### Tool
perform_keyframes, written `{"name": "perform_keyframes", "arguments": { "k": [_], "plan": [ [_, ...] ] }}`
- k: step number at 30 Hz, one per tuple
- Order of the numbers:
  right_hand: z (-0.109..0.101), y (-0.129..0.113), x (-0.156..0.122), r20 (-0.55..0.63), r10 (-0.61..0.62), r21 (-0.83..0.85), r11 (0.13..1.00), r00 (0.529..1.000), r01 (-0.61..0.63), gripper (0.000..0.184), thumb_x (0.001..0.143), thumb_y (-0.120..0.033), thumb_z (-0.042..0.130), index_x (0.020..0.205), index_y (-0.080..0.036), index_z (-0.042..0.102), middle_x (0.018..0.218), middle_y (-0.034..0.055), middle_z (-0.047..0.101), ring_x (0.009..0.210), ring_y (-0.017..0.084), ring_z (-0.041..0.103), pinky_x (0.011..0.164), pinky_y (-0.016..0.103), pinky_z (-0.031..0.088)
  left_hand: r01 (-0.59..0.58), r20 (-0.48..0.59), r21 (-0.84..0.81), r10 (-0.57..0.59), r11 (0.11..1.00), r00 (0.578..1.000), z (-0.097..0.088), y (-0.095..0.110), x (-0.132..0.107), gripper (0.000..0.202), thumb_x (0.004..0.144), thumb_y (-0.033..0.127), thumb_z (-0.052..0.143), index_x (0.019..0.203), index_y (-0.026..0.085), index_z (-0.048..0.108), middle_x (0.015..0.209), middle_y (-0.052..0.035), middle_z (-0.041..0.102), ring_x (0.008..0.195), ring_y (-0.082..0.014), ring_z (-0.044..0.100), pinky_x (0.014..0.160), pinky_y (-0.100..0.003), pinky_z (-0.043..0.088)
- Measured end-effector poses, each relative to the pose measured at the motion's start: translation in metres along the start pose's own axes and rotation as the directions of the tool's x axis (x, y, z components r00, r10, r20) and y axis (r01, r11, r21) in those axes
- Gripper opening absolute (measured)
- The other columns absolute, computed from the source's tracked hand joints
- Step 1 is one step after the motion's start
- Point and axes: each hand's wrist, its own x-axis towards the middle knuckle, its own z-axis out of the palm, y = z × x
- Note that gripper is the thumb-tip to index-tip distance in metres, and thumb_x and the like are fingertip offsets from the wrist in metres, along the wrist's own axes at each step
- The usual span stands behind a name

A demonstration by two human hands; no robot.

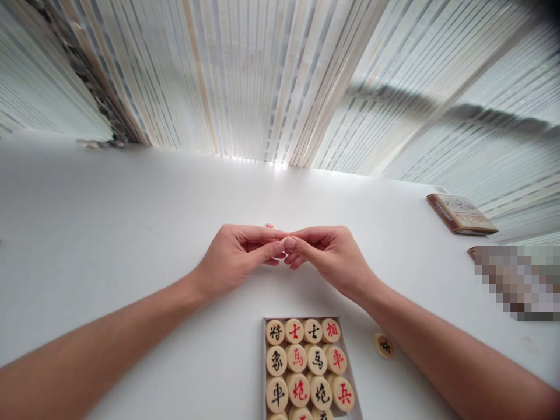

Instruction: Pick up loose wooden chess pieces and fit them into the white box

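Left hand (231,254), right hand (339,256): fingertips together; whether gripping anything, cannot tell.
Round piece (268,226) beyond left hand: probably light, stiff, smooth; best held by rim.

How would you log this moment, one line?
left hand, right hand: fingertips together | anything between: unclear | gray rectangular box: round pale pieces inside

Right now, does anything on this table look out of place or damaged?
Two things look out of place: a black-lettered piece lies right of the box, and a red-lettered piece sits partly hidden beyond the left hand. Both are apart from the rows of pieces inside the box. I see no damage.
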Motion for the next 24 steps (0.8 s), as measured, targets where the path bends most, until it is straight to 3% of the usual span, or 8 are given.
{"name": "perform_keyframes", "arguments": {
  "k": [6,12,19,24],
  "plan": [
    [0.0015,0.0007,-0.0007,0.001,-0.019,0.047,0.999,1.000,0.019,0.038,0.077,-0.049,0.094,0.094,-0.016,0.088,0.074,0.0068,0.081,0.064,0.016,0.074,0.062,0.027,0.063,-0.019,-0.008,0.034,0.019,0.999,1.000,0.0018,0.0019,0.0004,0.022,0.089,0.031,0.085,0.109,0.023,0.087,0.093,-0.0036,0.085,0.088,-0.0159,0.081,0.081,-0.022,0.069],
    [0.0014,-0.0012,-0.0011,0.055,0.032,0.115,0.993,0.998,-0.038,0.037,0.081,-0.051,0.091,0.092,-0.016,0.087,0.075,0.0081,0.080,0.062,0.016,0.073,0.063,0.030,0.064,0.022,-0.045,-0.001,-0.022,1.000,0.999,0.0017,0.0025,0.0003,0.026,0.088,0.032,0.085,0.110,0.017,0.086,0.097,-0.0077,0.085,0.087,-0.0206,0.082,0.082,-0.032,0.071],
    [-0.0017,-0.0012,-0.0013,0.143,0.096,0.234,0.964,0.985,-0.128,0.030,0.087,-0.042,0.088,0.105,-0.018,0.088,0.080,0.0064,0.079,0.068,0.013,0.072,0.065,0.024,0.059,0.076,-0.031,-0.109,-0.080,0.991,0.996,-0.0002,0.0040,0.0020,0.036,0.084,0.031,0.089,0.116,0.015,0.083,0.093,-0.0086,0.086,0.081,-0.0204,0.083,0.079,-0.032,0.072],
    [-0.0022,-0.0007,0.0001,0.132,0.125,0.246,0.957,0.983,-0.155,0.033,0.080,-0.035,0.094,0.107,-0.018,0.087,0.083,0.0068,0.080,0.068,0.013,0.070,0.065,0.026,0.058,0.115,0.006,-0.135,-0.115,0.984,0.993,-0.0026,0.0048,0.0009,0.040,0.084,0.030,0.090,0.119,0.014,0.082,0.100,-0.0106,0.086,0.087,-0.0215,0.084,0.083,-0.031,0.072]
  ]
}}
